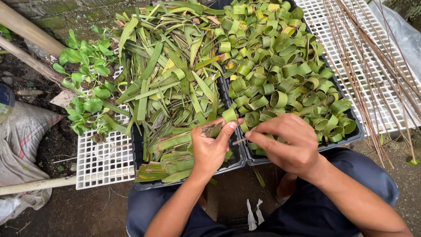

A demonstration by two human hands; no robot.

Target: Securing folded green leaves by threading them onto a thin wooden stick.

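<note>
I see one package: a grey woven sack (24,131) with a red stripe, slumped at far left. I spot no labels, signs or screens.

At the lower centre of the frame the left hand (212,147) pinches a folded strip of green leaf (215,129), while the right hand (287,142) beside it holds a thin brown stick (239,141) against that strip. Behind them stand two black plastic trays: the left tray (188,179) holds flat cut green leaf strips (171,79), the right tray (346,139) a heap of rolled green leaf rings (280,66). A white plastic grid (101,166) lies at lower left, and thin brown sticks (372,74) lie at upper right.
</note>
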